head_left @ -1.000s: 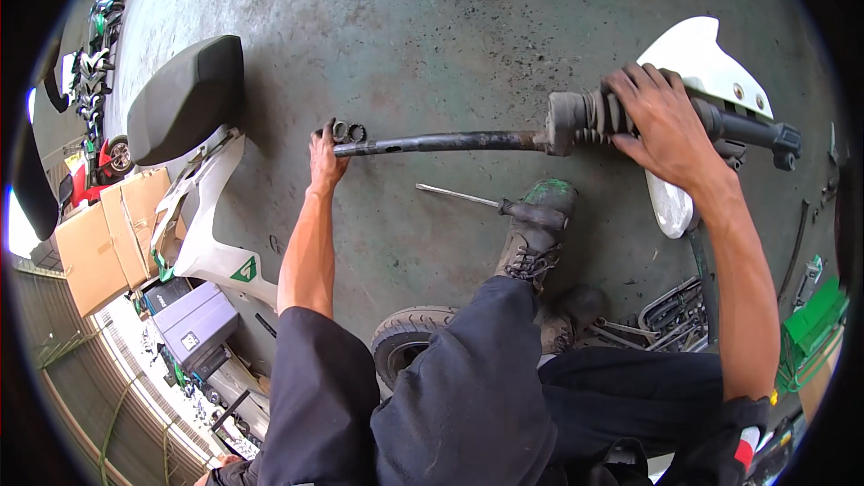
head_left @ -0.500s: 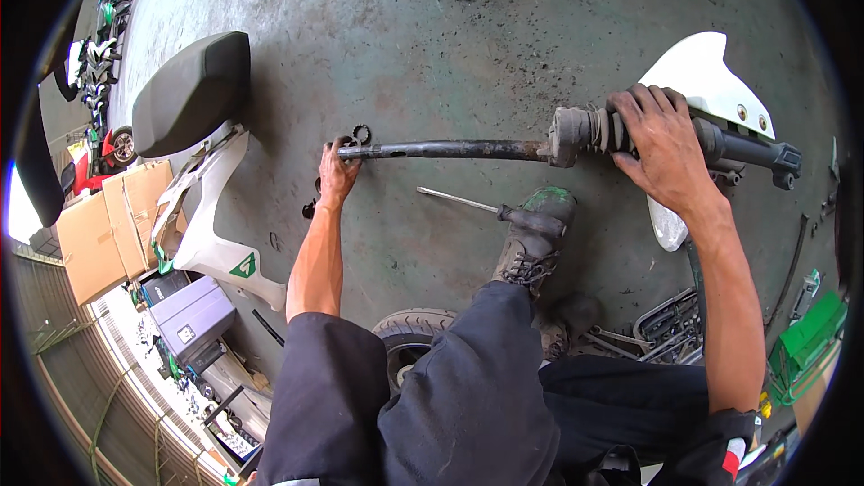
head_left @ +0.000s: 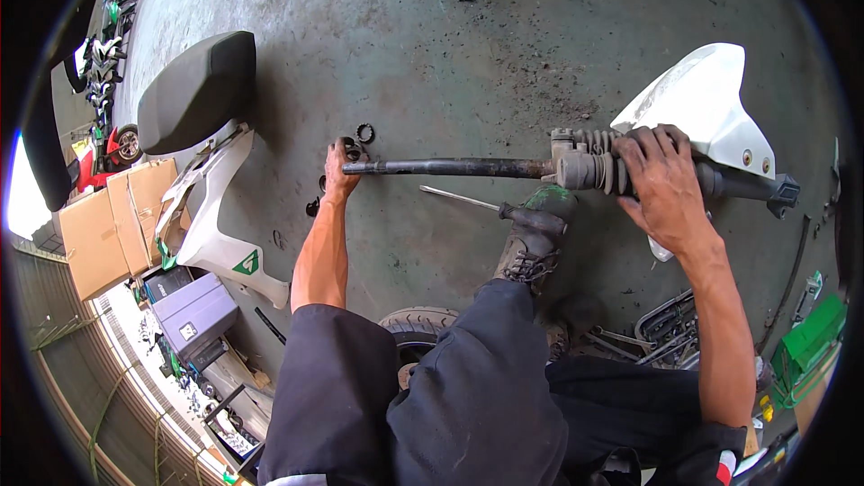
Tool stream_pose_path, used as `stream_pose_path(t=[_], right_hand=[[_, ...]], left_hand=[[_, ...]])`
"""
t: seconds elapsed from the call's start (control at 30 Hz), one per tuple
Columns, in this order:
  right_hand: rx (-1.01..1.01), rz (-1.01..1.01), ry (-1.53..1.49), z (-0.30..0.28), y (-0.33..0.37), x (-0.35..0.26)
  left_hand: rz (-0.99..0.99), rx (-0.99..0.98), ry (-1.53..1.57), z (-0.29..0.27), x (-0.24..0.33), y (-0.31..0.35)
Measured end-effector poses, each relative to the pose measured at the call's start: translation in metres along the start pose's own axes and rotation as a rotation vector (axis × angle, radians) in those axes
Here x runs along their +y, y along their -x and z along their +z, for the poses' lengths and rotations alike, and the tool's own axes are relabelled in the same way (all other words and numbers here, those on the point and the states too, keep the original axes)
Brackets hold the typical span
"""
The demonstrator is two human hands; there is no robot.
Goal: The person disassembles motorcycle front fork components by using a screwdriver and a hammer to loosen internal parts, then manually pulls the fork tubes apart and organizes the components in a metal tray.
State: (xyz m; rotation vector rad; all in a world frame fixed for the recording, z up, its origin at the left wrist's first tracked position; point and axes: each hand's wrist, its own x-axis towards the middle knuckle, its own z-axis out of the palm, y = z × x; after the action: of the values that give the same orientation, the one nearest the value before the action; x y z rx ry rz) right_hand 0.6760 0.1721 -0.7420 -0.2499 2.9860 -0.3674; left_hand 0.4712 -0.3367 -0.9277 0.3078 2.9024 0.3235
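Observation:
A motorcycle front fork lies crosswise in front of me, its long dark steering stem (head_left: 459,167) pointing left. My right hand (head_left: 666,182) is wrapped round the fork leg beside the ribbed rubber boot (head_left: 616,173). A white front fender (head_left: 697,94) is attached on the fork's far side. My left hand (head_left: 339,173) is at the stem's free end, its fingers closed on a small dark ring (head_left: 354,151). Another toothed dark ring (head_left: 364,133) lies on the floor just beyond those fingers. More dark rings (head_left: 312,207) are partly hidden beside the left wrist.
A screwdriver (head_left: 463,198) rests on my shoe (head_left: 531,234). At left stand a black seat-like part (head_left: 202,90), a white body panel (head_left: 216,234), cardboard (head_left: 117,225) and a purple-grey box (head_left: 193,310). A tyre (head_left: 418,317) is by my legs; metal parts (head_left: 666,328) lie right.
The fork has rolled, showing a second ribbed boot behind the first, and its stem sits slightly lower. My left fingers have shifted from the stem end onto a dark ring.

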Motion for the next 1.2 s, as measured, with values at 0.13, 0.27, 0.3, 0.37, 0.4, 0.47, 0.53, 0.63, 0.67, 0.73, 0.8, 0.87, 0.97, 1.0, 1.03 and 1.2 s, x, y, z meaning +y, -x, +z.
stream_pose_path(t=[0.13,0.27,0.3,0.37,0.4,0.47,0.53,0.63,0.67,0.73,0.8,0.87,0.97,1.0,1.03,1.2], right_hand=[[-0.021,-0.036,-0.012,0.008,0.011,-0.006],[0.004,-0.059,-0.023,0.013,0.014,-0.011],[0.002,-0.04,-0.016,0.011,0.017,-0.009],[0.0,-0.044,-0.007,0.01,0.019,-0.005],[-0.001,-0.04,-0.01,0.009,0.019,-0.004],[0.015,-0.041,-0.009,0.007,0.018,-0.005],[0.006,-0.046,-0.024,0.01,0.014,-0.009],[-0.019,-0.041,-0.047,0.012,0.012,-0.011],[-0.005,-0.044,-0.029,0.013,0.013,-0.01],[0.018,-0.044,-0.005,0.012,0.015,-0.008],[0.011,-0.035,-0.007,0.01,0.015,-0.007],[0.002,-0.035,-0.009,0.008,0.015,-0.008],[0.007,-0.031,-0.007,0.009,0.014,-0.01],[-0.007,-0.025,-0.012,0.01,0.014,-0.01],[-0.02,-0.019,-0.017,0.01,0.013,-0.01],[-0.017,-0.023,-0.018,0.009,0.014,-0.01]], left_hand=[[-0.13,0.111,0.148,0.0,0.008,-0.01],[0.164,0.116,-0.042,0.001,0.005,-0.018],[0.211,0.126,-0.039,0.003,0.013,-0.021],[0.177,0.011,-0.053,0.001,0.02,-0.023],[0.171,0.017,-0.059,-0.005,0.017,-0.026],[0.157,-0.134,-0.105,-0.014,0.011,-0.033],[0.078,-0.111,-0.094,-0.023,-0.007,-0.026],[-0.088,0.033,0.225,-0.044,-0.043,-0.011],[-0.138,0.052,0.192,-0.048,-0.049,-0.004],[-0.181,0.073,0.157,-0.058,-0.061,0.007],[-0.349,-0.035,0.028,-0.064,-0.072,0.016],[-0.308,-0.057,-0.037,-0.056,-0.079,0.028],[-0.313,-0.123,-0.095,-0.04,-0.084,0.036],[-0.328,-0.085,-0.091,-0.03,-0.08,0.038],[-0.342,-0.047,-0.088,-0.023,-0.076,0.04],[-0.169,-0.001,-0.157,-0.017,-0.076,0.05]])
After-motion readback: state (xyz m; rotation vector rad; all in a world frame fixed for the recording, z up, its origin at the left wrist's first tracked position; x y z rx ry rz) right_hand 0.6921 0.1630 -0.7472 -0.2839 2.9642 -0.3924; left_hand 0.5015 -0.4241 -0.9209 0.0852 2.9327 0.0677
